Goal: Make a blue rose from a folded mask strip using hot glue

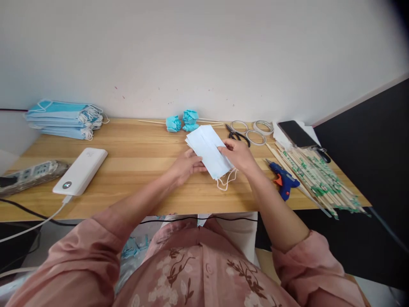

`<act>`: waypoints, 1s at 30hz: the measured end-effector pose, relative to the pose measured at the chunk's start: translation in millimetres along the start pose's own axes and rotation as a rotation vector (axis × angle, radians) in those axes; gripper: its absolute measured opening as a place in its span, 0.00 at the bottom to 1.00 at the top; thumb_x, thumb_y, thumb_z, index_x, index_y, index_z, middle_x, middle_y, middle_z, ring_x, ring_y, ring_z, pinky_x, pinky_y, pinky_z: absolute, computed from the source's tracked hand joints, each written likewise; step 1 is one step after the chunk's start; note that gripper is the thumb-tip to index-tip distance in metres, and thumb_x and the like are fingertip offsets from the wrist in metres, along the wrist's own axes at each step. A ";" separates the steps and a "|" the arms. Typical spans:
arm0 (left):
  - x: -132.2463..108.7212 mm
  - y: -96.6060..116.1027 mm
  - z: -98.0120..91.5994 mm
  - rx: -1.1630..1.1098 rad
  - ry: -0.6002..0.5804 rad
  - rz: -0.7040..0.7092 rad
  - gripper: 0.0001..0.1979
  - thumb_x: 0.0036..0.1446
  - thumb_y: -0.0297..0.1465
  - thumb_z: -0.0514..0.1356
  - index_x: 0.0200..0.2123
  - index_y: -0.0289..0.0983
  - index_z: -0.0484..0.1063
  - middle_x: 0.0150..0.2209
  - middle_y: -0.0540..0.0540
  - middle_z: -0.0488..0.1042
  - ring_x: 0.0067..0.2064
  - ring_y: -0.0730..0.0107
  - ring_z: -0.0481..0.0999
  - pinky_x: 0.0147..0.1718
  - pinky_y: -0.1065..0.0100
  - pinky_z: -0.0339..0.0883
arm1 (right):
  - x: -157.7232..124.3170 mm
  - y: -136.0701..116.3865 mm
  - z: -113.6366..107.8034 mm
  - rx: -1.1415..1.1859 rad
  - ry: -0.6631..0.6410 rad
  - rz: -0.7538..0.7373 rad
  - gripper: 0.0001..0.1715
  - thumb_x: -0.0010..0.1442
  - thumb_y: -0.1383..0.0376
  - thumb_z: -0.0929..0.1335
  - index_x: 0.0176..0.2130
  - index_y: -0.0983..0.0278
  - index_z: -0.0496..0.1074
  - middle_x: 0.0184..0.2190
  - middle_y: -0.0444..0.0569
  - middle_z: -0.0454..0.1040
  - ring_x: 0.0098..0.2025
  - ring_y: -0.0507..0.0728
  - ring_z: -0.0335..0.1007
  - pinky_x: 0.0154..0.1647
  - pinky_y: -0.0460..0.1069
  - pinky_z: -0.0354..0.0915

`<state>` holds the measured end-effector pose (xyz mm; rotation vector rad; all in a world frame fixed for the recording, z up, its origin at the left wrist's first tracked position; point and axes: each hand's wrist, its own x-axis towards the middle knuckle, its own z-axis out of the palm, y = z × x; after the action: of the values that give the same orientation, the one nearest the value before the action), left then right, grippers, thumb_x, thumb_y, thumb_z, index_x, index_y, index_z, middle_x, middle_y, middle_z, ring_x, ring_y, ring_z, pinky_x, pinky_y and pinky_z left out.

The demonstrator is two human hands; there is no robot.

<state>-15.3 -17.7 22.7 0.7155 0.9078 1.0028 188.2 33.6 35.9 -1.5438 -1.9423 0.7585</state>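
A small stack of pale blue face masks (207, 149) is held slanted above the wooden table, its white ear loops hanging at the lower right. My left hand (188, 166) is closed on the left edge, some fingers passing beneath. On the other side my right hand (239, 154) grips the masks, thumb on top and the remaining fingers partly hidden. Just behind them lie blue crafted flowers (173, 123) on thin sticks. Black-handled scissors (237, 135) rest beyond my right hand.
At the far left sits a pile of masks (64, 119), with a white power bank (81, 170) and power strip (35, 172) nearer. To the right are tape rolls (255, 137), a blue glue gun (284, 181), wrapped chopsticks (319, 175) and a phone (297, 133).
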 end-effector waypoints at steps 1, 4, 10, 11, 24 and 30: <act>4.4 2.5 -1.5 0.022 0.001 -0.010 0.14 0.58 0.23 0.64 0.48 0.34 0.73 0.38 0.42 0.81 0.35 0.67 0.81 0.44 0.60 0.77 | 7.9 1.1 -0.4 -0.150 -0.015 -0.010 0.13 0.61 0.62 0.66 0.39 0.64 0.79 0.34 0.48 0.80 0.35 0.54 0.71 0.37 0.49 0.65; 9.3 6.9 -4.8 0.065 0.063 -0.038 0.15 0.58 0.23 0.64 0.50 0.34 0.72 0.36 0.44 0.79 0.34 0.67 0.80 0.42 0.60 0.77 | 22.9 -0.4 2.2 -0.348 -0.049 -0.026 0.10 0.61 0.64 0.68 0.39 0.65 0.79 0.37 0.52 0.80 0.39 0.57 0.73 0.41 0.50 0.65; -4.3 -0.1 -8.7 0.120 0.239 0.125 0.22 0.55 0.22 0.63 0.53 0.37 0.71 0.38 0.48 0.71 0.32 0.74 0.73 0.33 0.68 0.73 | 34.3 -1.3 9.5 -0.492 -0.119 -0.016 0.14 0.59 0.65 0.72 0.46 0.66 0.78 0.47 0.61 0.79 0.49 0.64 0.74 0.48 0.53 0.65; -5.9 -1.9 -7.9 0.125 0.219 0.139 0.21 0.54 0.22 0.62 0.52 0.36 0.72 0.38 0.48 0.72 0.32 0.74 0.73 0.32 0.69 0.72 | 37.9 -0.7 9.0 -0.506 -0.137 0.008 0.14 0.58 0.64 0.73 0.45 0.66 0.78 0.45 0.61 0.80 0.47 0.64 0.75 0.46 0.53 0.65; -21.5 -0.1 10.6 -0.180 0.056 0.154 0.19 0.65 0.45 0.62 0.53 0.41 0.72 0.52 0.41 0.78 0.56 0.54 0.76 0.52 0.58 0.72 | -24.8 -62.1 27.8 -0.031 -0.174 -0.268 0.26 0.62 0.61 0.68 0.59 0.60 0.70 0.49 0.53 0.78 0.42 0.58 0.75 0.44 0.53 0.69; -38.8 -0.9 11.1 -0.325 -0.010 0.089 0.32 0.67 0.58 0.48 0.55 0.41 0.73 0.51 0.39 0.79 0.59 0.51 0.75 0.55 0.54 0.72 | -43.7 -59.4 33.8 0.224 -0.207 -0.204 0.21 0.65 0.58 0.66 0.55 0.60 0.73 0.47 0.51 0.78 0.42 0.56 0.75 0.40 0.51 0.71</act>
<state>-14.8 -54.8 38.6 0.4880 0.6868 1.1913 132.8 -23.4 52.0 -1.1541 -2.0424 1.0400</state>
